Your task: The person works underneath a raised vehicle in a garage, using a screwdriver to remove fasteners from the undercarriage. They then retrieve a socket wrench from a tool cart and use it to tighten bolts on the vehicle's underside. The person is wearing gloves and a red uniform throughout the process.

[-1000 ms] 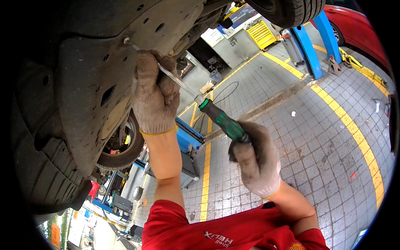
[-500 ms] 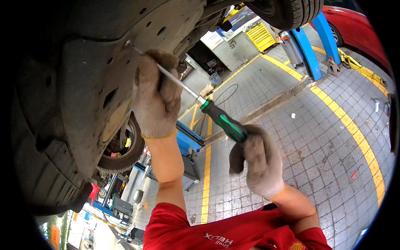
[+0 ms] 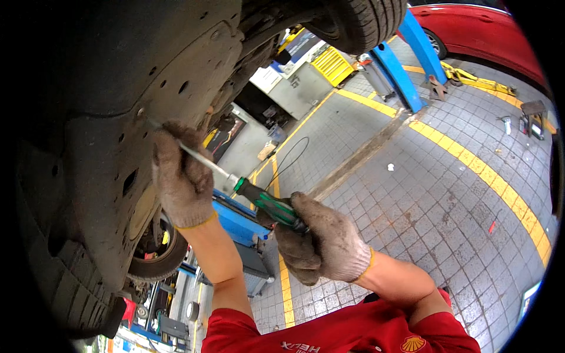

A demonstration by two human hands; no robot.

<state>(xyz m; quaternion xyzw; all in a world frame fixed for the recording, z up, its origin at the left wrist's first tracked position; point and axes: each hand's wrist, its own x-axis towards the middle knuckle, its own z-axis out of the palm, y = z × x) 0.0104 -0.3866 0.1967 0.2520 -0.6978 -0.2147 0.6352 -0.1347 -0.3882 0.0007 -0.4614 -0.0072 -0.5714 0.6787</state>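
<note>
A long screwdriver (image 3: 268,204) with a green and black handle and a thin metal shaft slants up to the left. My left hand (image 3: 182,182), in a dirty knit work glove, is closed around the shaft near its upper end. The tip is blurred, close to a small round fastener (image 3: 140,112) in the dark underbody panel (image 3: 97,141) of a raised car; whether they touch I cannot tell. Gripping the end of the handle is my right hand (image 3: 329,238), gloved likewise, its fingers curled around it.
Overhead to the right hangs a tire (image 3: 368,23); another wheel (image 3: 159,253) is at lower left. Blue lift posts (image 3: 397,76) stand beyond, near a red car (image 3: 477,35) and a yellow drawer cabinet (image 3: 332,66). A thin black cable (image 3: 297,154) loops over the tiled floor (image 3: 412,200).
My right hand has rolled over on the handle end, fingers now lower and wrapped around it. My left hand stays on the shaft. The whole view has shifted, moving the scene leftward.
</note>
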